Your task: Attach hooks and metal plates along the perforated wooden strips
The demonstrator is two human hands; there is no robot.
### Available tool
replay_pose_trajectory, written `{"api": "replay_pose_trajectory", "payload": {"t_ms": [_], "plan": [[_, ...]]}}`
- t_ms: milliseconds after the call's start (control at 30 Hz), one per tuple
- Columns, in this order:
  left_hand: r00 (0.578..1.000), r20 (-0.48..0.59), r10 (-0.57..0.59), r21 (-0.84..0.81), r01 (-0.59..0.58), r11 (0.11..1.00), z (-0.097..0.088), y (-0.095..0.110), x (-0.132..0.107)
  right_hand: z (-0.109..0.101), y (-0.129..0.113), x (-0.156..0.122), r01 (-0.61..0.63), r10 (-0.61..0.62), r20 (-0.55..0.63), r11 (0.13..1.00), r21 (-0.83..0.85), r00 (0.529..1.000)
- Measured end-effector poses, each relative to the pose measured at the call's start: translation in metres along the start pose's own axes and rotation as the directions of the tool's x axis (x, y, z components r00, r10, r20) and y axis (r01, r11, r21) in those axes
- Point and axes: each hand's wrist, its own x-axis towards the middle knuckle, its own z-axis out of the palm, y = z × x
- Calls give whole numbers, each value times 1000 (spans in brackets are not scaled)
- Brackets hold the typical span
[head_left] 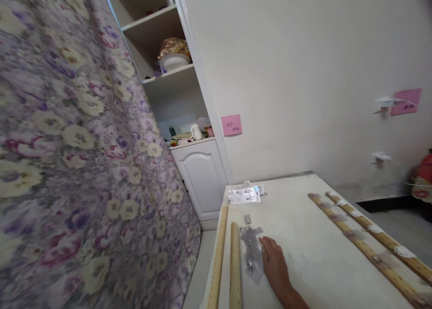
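My right hand (pixel 275 264) reaches in from the lower right, low over the white tabletop (pixel 303 237). Its fingers are loosely bent and look slightly apart, with nothing visible in them. Just left of the fingertips lies a loose pile of clear plastic adhesive hooks (pixel 251 250), with a single clear square piece (pixel 247 219) beyond it. Two wooden strips lie left of the pile: a thicker one (pixel 235 264) and a thinner one (pixel 218 259) along the table's left edge. My left hand is out of view.
On the right lie a wooden strip with clear hooks (pixel 351 234) and another with white hooks (pixel 381 237). Clear packaging (pixel 243 195) sits at the table's far left corner. A floral curtain (pixel 94 165) hangs left; a white cabinet (pixel 202 178) stands behind. Plugs (pixel 384 102) protrude from the wall.
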Motion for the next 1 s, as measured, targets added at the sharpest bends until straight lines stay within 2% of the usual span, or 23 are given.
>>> {"api": "replay_pose_trajectory", "payload": {"t_ms": [67, 167, 267, 467, 733, 900, 1000], "plan": [[995, -14, 98, 19, -98, 995, 18, 30, 16, -2, 5, -3, 5, -4, -21, 1000, 25, 1000], [976, -40, 212, 45, -211, 977, 34, 48, 23, -6, 10, -7, 17, -16, -16, 996, 86, 1000], [956, -60, 287, 71, -283, 956, 38, 46, 21, -7, 13, -10, 4, -5, 4, 990, 144, 1000], [924, -71, 376, 125, -366, 922, 34, 38, 27, -7, 12, -13, 21, -17, -20, 981, 192, 1000], [886, -100, 453, 165, -434, 886, 28, 33, 32, -9, 10, -11, 3, -5, 9, 976, 217, 1000], [864, -126, 488, 205, -459, 864, 29, 34, 34, -12, 10, -8, -39, 19, 73, 963, 268, 997], [860, -141, 490, 245, -450, 859, 31, 35, 35, -14, 7, -7, -64, 47, 66, 955, 290, 997]]}}
